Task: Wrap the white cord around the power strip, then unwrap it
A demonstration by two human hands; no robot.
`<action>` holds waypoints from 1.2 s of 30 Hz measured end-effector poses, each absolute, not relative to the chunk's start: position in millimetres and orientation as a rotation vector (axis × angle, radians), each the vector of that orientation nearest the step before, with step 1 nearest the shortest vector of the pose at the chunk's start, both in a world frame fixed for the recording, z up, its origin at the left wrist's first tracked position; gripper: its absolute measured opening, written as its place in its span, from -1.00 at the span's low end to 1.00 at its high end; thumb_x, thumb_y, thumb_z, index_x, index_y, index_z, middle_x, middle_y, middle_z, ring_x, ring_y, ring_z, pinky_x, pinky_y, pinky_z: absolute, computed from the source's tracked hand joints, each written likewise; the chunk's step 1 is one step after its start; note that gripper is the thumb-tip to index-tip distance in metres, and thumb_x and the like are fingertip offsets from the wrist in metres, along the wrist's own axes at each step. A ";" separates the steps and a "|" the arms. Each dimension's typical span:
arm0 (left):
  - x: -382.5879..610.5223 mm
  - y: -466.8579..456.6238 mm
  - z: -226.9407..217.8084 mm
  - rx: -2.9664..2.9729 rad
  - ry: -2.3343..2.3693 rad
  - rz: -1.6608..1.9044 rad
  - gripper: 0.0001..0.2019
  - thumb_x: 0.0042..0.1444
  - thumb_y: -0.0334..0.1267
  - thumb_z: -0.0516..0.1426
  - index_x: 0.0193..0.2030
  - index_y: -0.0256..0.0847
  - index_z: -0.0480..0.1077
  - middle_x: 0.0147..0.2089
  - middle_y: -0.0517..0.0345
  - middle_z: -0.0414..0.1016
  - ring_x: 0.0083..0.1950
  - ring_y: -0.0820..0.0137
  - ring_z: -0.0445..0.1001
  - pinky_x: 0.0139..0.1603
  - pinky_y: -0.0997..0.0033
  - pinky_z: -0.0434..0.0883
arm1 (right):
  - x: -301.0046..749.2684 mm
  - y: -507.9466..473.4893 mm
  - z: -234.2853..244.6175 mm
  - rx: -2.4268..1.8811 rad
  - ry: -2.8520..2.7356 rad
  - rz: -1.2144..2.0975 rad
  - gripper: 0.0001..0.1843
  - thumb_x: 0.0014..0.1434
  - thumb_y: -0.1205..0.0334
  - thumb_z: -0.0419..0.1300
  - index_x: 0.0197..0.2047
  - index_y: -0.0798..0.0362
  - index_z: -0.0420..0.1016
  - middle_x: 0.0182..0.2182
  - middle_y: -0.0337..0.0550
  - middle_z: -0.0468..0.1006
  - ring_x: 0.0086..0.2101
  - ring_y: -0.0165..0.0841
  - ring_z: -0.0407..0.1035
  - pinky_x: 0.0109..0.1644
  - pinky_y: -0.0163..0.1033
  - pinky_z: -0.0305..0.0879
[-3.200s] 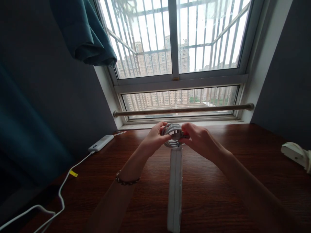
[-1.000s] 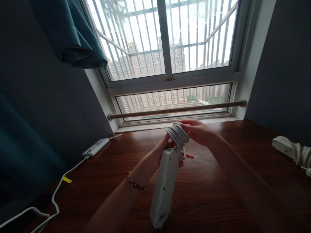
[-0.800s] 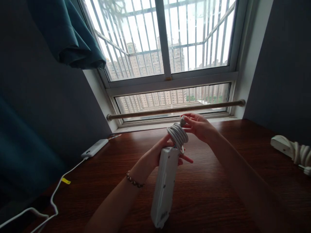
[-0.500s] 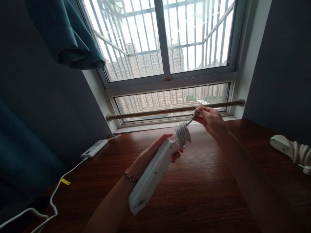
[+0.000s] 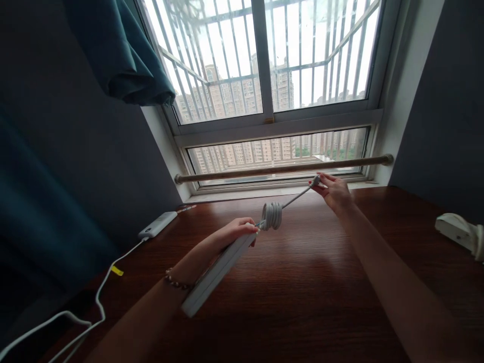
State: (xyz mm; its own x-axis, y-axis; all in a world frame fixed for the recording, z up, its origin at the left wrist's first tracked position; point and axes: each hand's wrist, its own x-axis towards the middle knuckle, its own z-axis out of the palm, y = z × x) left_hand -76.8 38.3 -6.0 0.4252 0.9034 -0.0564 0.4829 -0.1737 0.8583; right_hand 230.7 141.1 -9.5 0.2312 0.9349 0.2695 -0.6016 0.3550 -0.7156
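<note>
A white power strip (image 5: pixel 221 272) slants along my left forearm, and my left hand (image 5: pixel 242 231) is closed around its far end. From that end comes a coiled white cord (image 5: pixel 273 216), wound in several tight loops. A straight length of the cord runs up and right from the coil. My right hand (image 5: pixel 335 193) pinches the plug (image 5: pixel 315 180) at the cord's end between thumb and fingers. The strip's sockets cannot be seen from this side.
Below the hands is a brown wooden tabletop (image 5: pixel 302 302). A white power bank (image 5: pixel 159 224) with a cable (image 5: pixel 101 297) lies at the left. Another white power strip (image 5: pixel 454 229) with wound cord sits at the right edge. A metal rail (image 5: pixel 283 170) crosses before the window.
My hands have moved apart, and more straight cord shows between coil and plug. The power strip has shifted left and turned onto its narrow side. The view has swung slightly left.
</note>
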 end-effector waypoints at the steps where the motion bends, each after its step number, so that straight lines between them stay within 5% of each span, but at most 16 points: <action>1: -85.3 40.8 -6.9 1.908 1.279 0.586 -0.73 0.16 -0.09 0.10 -0.24 -0.32 0.37 -0.35 0.15 0.42 -0.36 0.42 0.42 -0.30 0.35 0.38 | 226.0 144.0 -15.3 -0.508 -0.775 1.149 -0.91 0.04 0.44 0.25 -0.32 0.17 0.45 -0.50 -0.13 0.48 -0.42 -0.28 0.45 -0.17 -0.06 0.47; 7: -123.9 69.0 -12.6 2.379 1.685 0.456 -0.70 0.20 -0.19 0.10 0.03 -0.28 0.29 -0.01 0.01 0.36 -0.05 0.28 0.40 -0.06 0.14 0.39 | 207.9 157.3 -52.8 -0.465 -0.950 1.308 -0.66 -0.05 0.32 0.37 -0.17 0.14 0.45 -0.27 -0.01 0.54 -0.27 -0.29 0.45 -0.06 -0.15 0.41; 12: -132.1 101.4 -23.2 2.635 1.744 0.232 -0.69 0.21 -0.20 0.09 0.05 -0.29 0.29 0.04 -0.03 0.35 -0.02 0.26 0.40 -0.04 0.11 0.40 | 210.9 159.8 -79.0 -0.482 -1.084 1.375 -0.59 -0.10 0.24 0.43 -0.17 0.17 0.47 -0.19 0.08 0.51 -0.22 -0.23 0.44 -0.05 -0.16 0.38; 25: -104.6 168.9 -57.1 2.892 1.521 -0.033 -0.69 0.21 -0.20 0.09 0.05 -0.28 0.29 0.04 -0.02 0.35 -0.02 0.27 0.40 -0.05 0.12 0.40 | 240.5 171.8 -118.4 -0.573 -1.052 1.318 -0.69 -0.23 0.32 0.44 -0.38 0.12 0.47 -0.26 -0.03 0.51 -0.20 -0.17 0.43 0.04 -0.08 0.28; 36: -101.6 194.5 -70.8 2.769 1.478 0.055 -0.70 0.22 -0.21 0.08 0.04 -0.28 0.30 0.02 -0.01 0.36 -0.06 0.30 0.42 -0.10 0.17 0.43 | 241.4 184.0 -138.4 -0.774 -1.098 1.281 -0.83 -0.36 0.32 0.27 -0.55 0.08 0.44 -0.38 -0.13 0.50 -0.32 -0.25 0.41 -0.19 -0.19 0.31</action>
State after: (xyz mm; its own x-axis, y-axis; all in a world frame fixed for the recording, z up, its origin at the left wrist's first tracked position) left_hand -101.6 194.5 -70.8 0.5562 0.8305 0.0302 0.8304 -0.5568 0.0184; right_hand 241.4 184.0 -138.4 -0.0589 0.9782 0.1992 -0.3461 0.1672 -0.9232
